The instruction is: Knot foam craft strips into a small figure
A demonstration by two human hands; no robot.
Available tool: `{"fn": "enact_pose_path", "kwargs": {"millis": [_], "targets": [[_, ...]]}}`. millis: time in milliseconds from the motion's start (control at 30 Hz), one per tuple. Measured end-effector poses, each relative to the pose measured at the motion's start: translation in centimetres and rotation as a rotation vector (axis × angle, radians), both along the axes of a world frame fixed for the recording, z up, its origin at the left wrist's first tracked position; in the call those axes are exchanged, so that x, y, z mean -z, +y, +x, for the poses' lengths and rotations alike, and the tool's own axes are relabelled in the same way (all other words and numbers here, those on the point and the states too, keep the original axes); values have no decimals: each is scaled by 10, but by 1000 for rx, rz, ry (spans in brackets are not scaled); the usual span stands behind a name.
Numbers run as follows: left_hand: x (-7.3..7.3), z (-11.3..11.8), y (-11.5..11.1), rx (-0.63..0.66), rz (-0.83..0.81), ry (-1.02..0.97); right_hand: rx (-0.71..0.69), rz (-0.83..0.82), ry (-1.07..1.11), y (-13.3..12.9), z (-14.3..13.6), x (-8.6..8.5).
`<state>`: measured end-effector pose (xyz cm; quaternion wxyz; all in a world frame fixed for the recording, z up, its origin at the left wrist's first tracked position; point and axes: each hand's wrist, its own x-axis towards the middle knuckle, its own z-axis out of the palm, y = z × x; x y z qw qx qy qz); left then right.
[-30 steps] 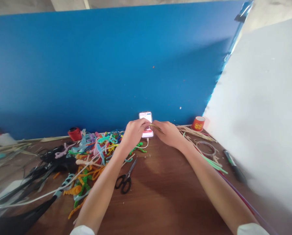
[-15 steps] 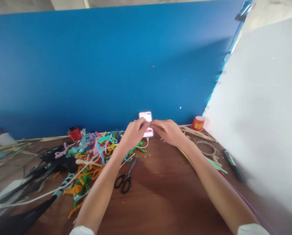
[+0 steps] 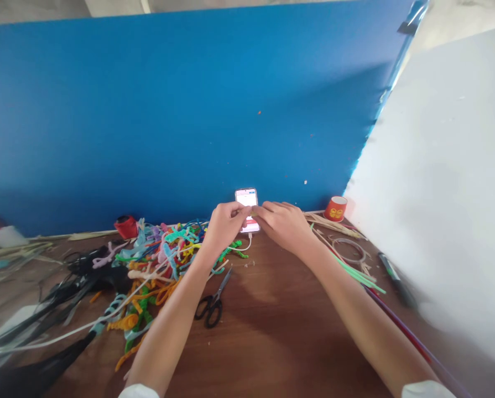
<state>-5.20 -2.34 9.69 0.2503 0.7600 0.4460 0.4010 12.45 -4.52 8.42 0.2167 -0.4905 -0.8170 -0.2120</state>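
My left hand (image 3: 228,218) and my right hand (image 3: 284,222) meet at their fingertips, both closed in a pinch. Between them shows a bit of a small yellowish piece (image 3: 254,213); the fingers hide most of it, so its kind is unclear. Just behind the fingertips a lit phone (image 3: 247,195) leans upright against the blue panel, with a white cable (image 3: 249,239) plugged into its lower end. Black-handled scissors (image 3: 212,304) lie on the brown table (image 3: 267,331), between my forearms and nearer the left one.
Left of my left forearm lies a heap of coloured fuzzy pipe cleaners (image 3: 170,251), with a red object (image 3: 126,226) behind. On the right are a red paper cup (image 3: 336,209), green stems (image 3: 361,275), a wire coil (image 3: 350,250) and a dark marker (image 3: 396,280). The blue panel (image 3: 168,121) rises behind.
My right hand has turned slightly, with more of its back and knuckles showing. The left fingers have shifted a little, and the small yellowish piece now shows between the fingertips.
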Motion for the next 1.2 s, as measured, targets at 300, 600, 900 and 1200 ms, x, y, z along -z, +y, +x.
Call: {"fn": "enact_pose_path", "kwargs": {"millis": [300,600,900,1200], "targets": [[-7,3,-3,94,50,26,-23,-120,118,6,7,3],[-2,1,1,4,81,-63,-48,-199,199,7,7,1],[-2,1,0,30,84,-28,-140,-216,299,8,10,2],[-6,0,-2,105,136,27,-172,-259,379,10,14,4]]}}
